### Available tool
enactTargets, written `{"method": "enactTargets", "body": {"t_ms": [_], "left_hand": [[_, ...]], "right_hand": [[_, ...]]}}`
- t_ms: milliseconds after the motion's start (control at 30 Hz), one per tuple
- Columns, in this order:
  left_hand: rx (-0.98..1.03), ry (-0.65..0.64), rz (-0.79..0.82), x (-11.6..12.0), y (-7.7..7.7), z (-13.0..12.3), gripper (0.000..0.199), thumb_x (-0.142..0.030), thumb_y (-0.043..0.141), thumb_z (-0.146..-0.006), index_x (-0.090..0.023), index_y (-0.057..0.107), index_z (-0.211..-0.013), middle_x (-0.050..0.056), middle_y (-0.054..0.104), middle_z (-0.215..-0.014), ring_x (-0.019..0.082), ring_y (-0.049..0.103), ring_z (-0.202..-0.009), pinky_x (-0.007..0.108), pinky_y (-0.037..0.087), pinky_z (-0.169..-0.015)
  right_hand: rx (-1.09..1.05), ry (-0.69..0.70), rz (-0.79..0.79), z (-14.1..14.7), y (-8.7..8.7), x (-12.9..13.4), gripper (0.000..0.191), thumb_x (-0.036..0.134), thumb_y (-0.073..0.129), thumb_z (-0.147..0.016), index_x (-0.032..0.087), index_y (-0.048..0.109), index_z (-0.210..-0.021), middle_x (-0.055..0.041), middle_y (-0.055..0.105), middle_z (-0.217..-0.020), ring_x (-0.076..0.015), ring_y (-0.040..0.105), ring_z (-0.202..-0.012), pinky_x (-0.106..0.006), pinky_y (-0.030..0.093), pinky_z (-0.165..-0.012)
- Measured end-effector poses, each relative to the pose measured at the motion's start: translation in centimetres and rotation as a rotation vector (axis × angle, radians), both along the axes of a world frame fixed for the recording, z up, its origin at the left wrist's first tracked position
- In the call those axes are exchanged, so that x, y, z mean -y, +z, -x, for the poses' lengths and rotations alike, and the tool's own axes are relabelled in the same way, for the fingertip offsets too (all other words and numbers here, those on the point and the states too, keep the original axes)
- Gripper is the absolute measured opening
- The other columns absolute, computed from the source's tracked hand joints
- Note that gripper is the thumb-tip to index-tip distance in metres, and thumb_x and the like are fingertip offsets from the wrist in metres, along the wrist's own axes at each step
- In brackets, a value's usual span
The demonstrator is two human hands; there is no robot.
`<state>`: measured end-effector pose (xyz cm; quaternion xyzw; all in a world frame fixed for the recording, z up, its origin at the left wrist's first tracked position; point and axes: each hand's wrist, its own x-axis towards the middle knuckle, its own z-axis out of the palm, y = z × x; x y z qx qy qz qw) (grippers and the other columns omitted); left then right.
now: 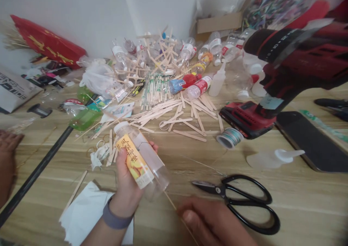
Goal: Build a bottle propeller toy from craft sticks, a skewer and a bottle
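My left hand [126, 180], with a purple band at the wrist, is wrapped round a clear plastic bottle [145, 148] with a white cap and a yellow label. The bottle is tilted, its cap end pointing away and to the left. Between the fingers of my right hand [199, 217], slightly blurred, is a thin wooden stick [172, 203]. The stick's far end meets the base of the bottle; whether it goes inside is unclear. Black-handled scissors [219, 190] lie partly open just beyond my right hand.
A red drill [272, 104], a phone [310, 140], a thread spool [230, 138] and a glue bottle [272, 159] are at the right. Craft sticks [163, 111] and bottles [199, 86] fill the back. A black rod [40, 169], white tissue [87, 213] and another person's hand [8, 159] are left.
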<state>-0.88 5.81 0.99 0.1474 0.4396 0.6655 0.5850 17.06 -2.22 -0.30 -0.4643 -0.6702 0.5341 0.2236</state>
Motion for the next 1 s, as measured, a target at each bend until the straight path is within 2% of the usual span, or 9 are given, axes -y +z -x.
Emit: {"method": "enactTargets", "body": {"t_ms": [100, 167, 267, 333, 433, 567, 767, 867, 1000], "left_hand": [[0.045, -0.076, 0.034, 0.0, 0.0, 0.1, 0.046, -0.053, 0.072, -0.065, -0.013, 0.071, -0.088, 0.008, 0.075, -0.073, 0.021, 0.071, -0.065, 0.027, 0.059, -0.058], [0.082, -0.136, 0.063, 0.2, 0.1, 0.1, 0.045, -0.052, 0.072, -0.066, -0.011, 0.071, -0.086, 0.008, 0.075, -0.073, 0.021, 0.071, -0.064, 0.027, 0.059, -0.057], [0.115, -0.208, 0.114, 0.4, 0.4, -0.2, 0.043, -0.05, 0.069, -0.072, -0.009, 0.072, -0.085, 0.009, 0.075, -0.074, 0.021, 0.071, -0.066, 0.026, 0.059, -0.062], [0.116, -0.241, 0.137, 0.6, 0.6, -0.3, 0.042, -0.049, 0.065, -0.076, -0.009, 0.072, -0.085, 0.009, 0.075, -0.073, 0.021, 0.072, -0.069, 0.026, 0.059, -0.064], [0.11, -0.281, 0.131, 0.6, 0.7, -0.2, 0.043, -0.051, 0.061, -0.079, -0.009, 0.073, -0.085, 0.009, 0.074, -0.072, 0.021, 0.072, -0.069, 0.026, 0.059, -0.063], [0.139, -0.331, 0.117, 0.1, 0.7, 0.6, 0.043, -0.049, 0.059, -0.081, -0.009, 0.071, -0.086, 0.01, 0.075, -0.076, 0.019, 0.071, -0.065, 0.025, 0.059, -0.063], [0.164, -0.468, 0.209, -0.6, 0.9, 1.4, 0.043, -0.044, 0.047, -0.09, -0.008, 0.07, -0.089, 0.013, 0.075, -0.076, 0.021, 0.071, -0.061, 0.029, 0.058, -0.058], [0.174, -0.511, 0.226, -0.5, 1.1, 1.6, 0.045, -0.042, 0.044, -0.092, -0.006, 0.07, -0.092, 0.014, 0.075, -0.078, 0.021, 0.071, -0.064, 0.029, 0.058, -0.061], [0.171, -0.516, 0.169, -0.5, 0.9, 1.9, 0.042, -0.042, 0.047, -0.091, -0.007, 0.07, -0.095, 0.013, 0.075, -0.078, 0.02, 0.07, -0.065, 0.028, 0.058, -0.062]], "right_hand": [[0.078, -0.175, -0.198, -0.9, 0.8, -1.4, 0.03, 0.032, 0.037, -0.097, 0.021, 0.061, -0.083, -0.0017, 0.065, -0.07, -0.0148, 0.06, -0.063, -0.023, 0.044, -0.058], [0.078, -0.288, -0.306, -1.0, 1.3, -2.6, 0.024, 0.03, 0.04, -0.095, 0.02, 0.062, -0.099, -0.0021, 0.063, -0.068, -0.017, 0.061, -0.065, -0.027, 0.047, -0.063], [0.059, -0.262, -0.367, -0.1, 1.8, -4.7, 0.038, 0.021, 0.042, -0.092, 0.016, 0.049, -0.13, -0.0001, 0.06, -0.063, -0.0175, 0.059, -0.057, -0.03, 0.048, -0.062], [0.048, -0.193, -0.339, 1.0, 1.8, -6.1, 0.045, 0.017, 0.043, -0.091, 0.014, 0.044, -0.136, 0.0008, 0.061, -0.062, -0.0169, 0.057, -0.055, -0.031, 0.048, -0.063], [0.009, -0.112, -0.258, 1.9, 1.7, -7.3, 0.032, 0.015, 0.042, -0.091, 0.016, 0.058, -0.119, -0.0016, 0.067, -0.07, -0.0167, 0.062, -0.064, -0.029, 0.048, -0.067], [0.025, -0.158, -0.373, 0.9, 1.5, -7.1, 0.028, 0.023, 0.039, -0.094, 0.018, 0.063, -0.08, -0.0042, 0.068, -0.075, -0.0181, 0.062, -0.07, -0.028, 0.046, -0.065], [0.01, -0.358, -0.371, -2.5, 1.4, -6.0, 0.024, 0.03, 0.043, -0.092, 0.021, 0.061, -0.081, -0.0014, 0.062, -0.069, -0.0172, 0.057, -0.065, -0.026, 0.042, -0.058], [-0.073, -0.442, -0.284, -3.7, 1.3, -5.6, 0.025, 0.039, 0.047, -0.091, 0.021, 0.061, -0.081, 0.0029, 0.046, -0.058, -0.014, 0.044, -0.053, -0.025, 0.032, -0.047], [-0.266, -0.545, -0.148, -5.1, 1.1, -5.0, 0.032, 0.051, 0.052, -0.089, 0.021, 0.061, -0.083, 0.0062, 0.032, -0.055, -0.0114, 0.029, -0.049, -0.024, 0.021, -0.044]]}}
